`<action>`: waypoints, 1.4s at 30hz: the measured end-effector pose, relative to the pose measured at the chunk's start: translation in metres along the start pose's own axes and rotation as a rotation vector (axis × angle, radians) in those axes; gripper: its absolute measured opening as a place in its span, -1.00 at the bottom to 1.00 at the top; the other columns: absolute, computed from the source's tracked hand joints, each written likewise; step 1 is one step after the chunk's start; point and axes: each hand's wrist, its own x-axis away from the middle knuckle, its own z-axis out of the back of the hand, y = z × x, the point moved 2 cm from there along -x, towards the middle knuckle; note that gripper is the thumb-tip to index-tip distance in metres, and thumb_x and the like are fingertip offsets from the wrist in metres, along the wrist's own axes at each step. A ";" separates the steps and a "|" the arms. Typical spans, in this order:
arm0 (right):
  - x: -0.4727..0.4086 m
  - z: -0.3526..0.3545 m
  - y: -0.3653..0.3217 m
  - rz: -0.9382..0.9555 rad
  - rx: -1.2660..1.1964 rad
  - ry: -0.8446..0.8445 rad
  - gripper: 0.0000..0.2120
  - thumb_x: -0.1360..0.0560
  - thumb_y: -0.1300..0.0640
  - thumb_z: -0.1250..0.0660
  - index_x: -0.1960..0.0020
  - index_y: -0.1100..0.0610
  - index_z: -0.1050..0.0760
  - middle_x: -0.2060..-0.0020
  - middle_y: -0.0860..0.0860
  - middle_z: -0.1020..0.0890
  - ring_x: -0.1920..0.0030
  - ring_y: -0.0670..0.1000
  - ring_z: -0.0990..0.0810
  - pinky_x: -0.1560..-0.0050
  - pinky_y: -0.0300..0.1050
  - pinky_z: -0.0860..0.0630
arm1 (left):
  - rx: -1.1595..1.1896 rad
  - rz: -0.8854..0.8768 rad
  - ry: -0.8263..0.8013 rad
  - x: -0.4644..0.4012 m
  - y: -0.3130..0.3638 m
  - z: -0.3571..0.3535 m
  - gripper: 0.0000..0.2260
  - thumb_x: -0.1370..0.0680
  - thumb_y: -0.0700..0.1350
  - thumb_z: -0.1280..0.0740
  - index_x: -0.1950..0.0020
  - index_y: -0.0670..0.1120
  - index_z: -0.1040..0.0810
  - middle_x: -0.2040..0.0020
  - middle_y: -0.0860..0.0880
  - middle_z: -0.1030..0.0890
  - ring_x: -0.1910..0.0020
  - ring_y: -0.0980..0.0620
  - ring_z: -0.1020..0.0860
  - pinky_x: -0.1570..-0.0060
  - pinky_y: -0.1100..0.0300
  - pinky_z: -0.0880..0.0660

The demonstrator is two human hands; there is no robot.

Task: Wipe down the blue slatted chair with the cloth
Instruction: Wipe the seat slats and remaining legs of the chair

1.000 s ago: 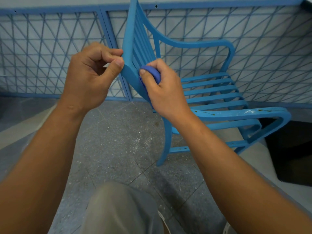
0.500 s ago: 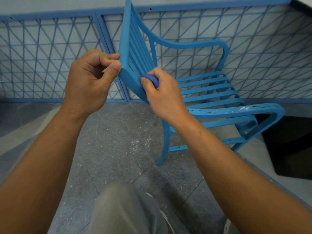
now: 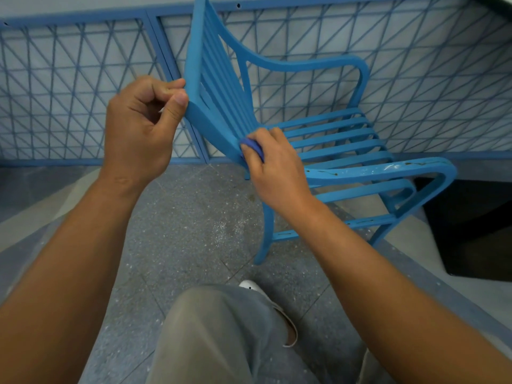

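Gripping the outer edge of the backrest, the left hand [image 3: 138, 128] is shown at ten o'clock of the view, its fingers curled and its thumb laid against the frame of the blue slatted wooden armchair [image 3: 327, 139]. The chair is seen standing on the speckled grey tiled floor [image 3: 188, 223], occupying the view from twelve o'clock to three o'clock, with its backrest nearest the viewer and its seat slats extending toward three o'clock. A small, bunched dark-blue cloth [image 3: 253, 145] is held in the right hand [image 3: 277, 167] near the centre of the view; it is pinched between the thumb and curled fingers and pressed against the lower end of the backrest rail, just above the junction with the near armrest. Pale scuffs and dark flecks are visible on that armrest. A blue metal lattice fence [image 3: 69, 87] is seen behind the chair, running from nine o'clock to two o'clock. At six o'clock, a leg in grey-green trousers [image 3: 216, 336] and a pale shoe [image 3: 266, 297] are shown.
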 end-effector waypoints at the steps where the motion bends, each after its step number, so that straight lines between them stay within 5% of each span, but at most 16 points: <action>1: 0.006 0.003 0.011 -0.020 0.033 -0.010 -0.83 -0.64 0.00 -0.29 -0.06 0.09 -0.56 0.03 0.03 -0.51 0.06 0.10 -0.54 0.08 0.01 -0.45 | -0.020 -0.004 0.002 0.000 0.001 0.000 -0.86 -0.65 -0.10 -0.34 0.07 0.11 -0.49 -0.07 -0.26 -0.63 -0.23 0.08 -0.62 -0.17 0.08 -0.60; 4: 0.010 0.013 0.034 -0.066 0.098 -0.051 -0.83 -0.61 -0.03 -0.32 -0.04 0.05 -0.59 0.05 0.02 -0.55 0.04 0.08 -0.54 0.06 0.00 -0.46 | -0.189 -0.059 -0.044 -0.001 0.011 0.003 -0.88 -0.66 -0.08 -0.33 0.04 0.14 -0.51 -0.04 -0.06 -0.63 -0.22 0.14 -0.61 -0.18 0.25 -0.54; 7: 0.001 0.026 0.038 -0.087 0.092 -0.121 -0.85 -0.56 -0.03 -0.36 0.03 0.02 -0.65 0.13 -0.04 -0.65 0.03 0.00 -0.57 0.03 -0.03 -0.46 | -0.503 -0.209 -0.146 -0.005 0.021 0.004 -0.85 -0.65 -0.07 -0.32 -0.09 -0.12 -0.62 -0.16 -0.15 -0.61 -0.33 -0.05 -0.51 -0.34 0.24 -0.36; 10: -0.009 0.046 0.039 -0.138 0.046 -0.066 -0.86 -0.52 0.05 -0.37 0.07 0.06 -0.68 0.19 -0.05 -0.69 0.10 -0.03 -0.60 0.04 -0.04 -0.49 | -0.694 -0.377 -0.304 -0.002 0.032 -0.016 -0.77 -0.62 -0.03 -0.34 -0.12 -0.18 -0.63 -0.23 -0.18 -0.58 -0.43 -0.22 -0.39 -0.48 -0.15 -0.27; 13: -0.012 0.068 0.050 -0.192 0.044 -0.004 -0.84 -0.49 0.11 -0.33 0.01 0.05 -0.67 0.14 -0.05 -0.70 0.07 0.00 -0.62 0.03 -0.07 -0.51 | -0.790 -0.552 -0.483 0.007 0.037 -0.053 -0.73 -0.58 0.01 -0.36 -0.15 -0.15 -0.65 -0.16 -0.14 -0.63 -0.27 -0.22 -0.51 -0.46 -0.17 -0.24; 17: -0.013 0.083 0.068 -0.193 0.058 -0.058 -0.77 -0.53 0.08 -0.36 -0.18 0.02 -0.60 0.02 -0.11 -0.65 -0.03 -0.02 -0.61 -0.06 -0.10 -0.53 | -1.089 -0.511 -0.701 0.018 0.024 -0.097 -0.74 -0.62 0.07 -0.27 -0.13 -0.10 -0.57 -0.04 -0.08 -0.63 -0.08 -0.15 -0.60 -0.21 -0.05 -0.41; 20: -0.019 0.088 0.068 -0.104 0.090 -0.127 -0.88 -0.52 0.07 -0.37 -0.04 -0.03 -0.64 0.13 -0.13 -0.68 0.07 -0.07 -0.63 0.02 -0.04 -0.57 | -1.224 -0.493 -0.690 0.022 0.020 -0.110 -0.87 -0.63 -0.02 -0.30 -0.04 -0.03 -0.59 0.08 -0.03 -0.63 0.02 -0.11 -0.61 -0.03 -0.01 -0.42; 27: -0.025 0.048 0.051 0.120 0.173 -0.398 -0.93 -0.50 0.12 -0.43 0.05 0.00 -0.67 0.20 -0.14 -0.60 0.14 -0.08 -0.56 0.08 -0.04 -0.51 | -1.289 -0.368 -0.659 0.021 0.020 -0.121 -0.85 -0.64 -0.03 -0.27 -0.04 -0.03 -0.62 0.02 -0.06 -0.66 -0.05 -0.13 -0.59 -0.06 0.00 -0.34; 31: -0.028 0.071 0.084 0.043 0.317 -0.512 -0.90 -0.53 0.11 -0.44 -0.03 0.04 -0.69 0.07 -0.04 -0.69 0.04 -0.05 -0.58 -0.01 -0.03 -0.54 | -1.264 -0.333 -0.612 0.022 0.018 -0.122 -0.91 -0.59 -0.08 -0.38 0.10 -0.05 -0.62 0.17 -0.04 -0.65 0.09 -0.12 -0.59 -0.04 -0.01 -0.35; 42: -0.028 0.079 0.089 0.025 0.409 -0.573 -0.96 -0.51 0.10 -0.45 0.05 0.02 -0.67 0.13 -0.08 -0.65 0.07 -0.02 -0.58 0.03 0.00 -0.54 | -1.205 -0.355 -0.572 0.026 0.013 -0.124 -0.87 -0.57 -0.09 -0.40 0.16 -0.06 -0.62 0.25 -0.03 -0.62 0.16 -0.10 -0.57 -0.02 -0.03 -0.37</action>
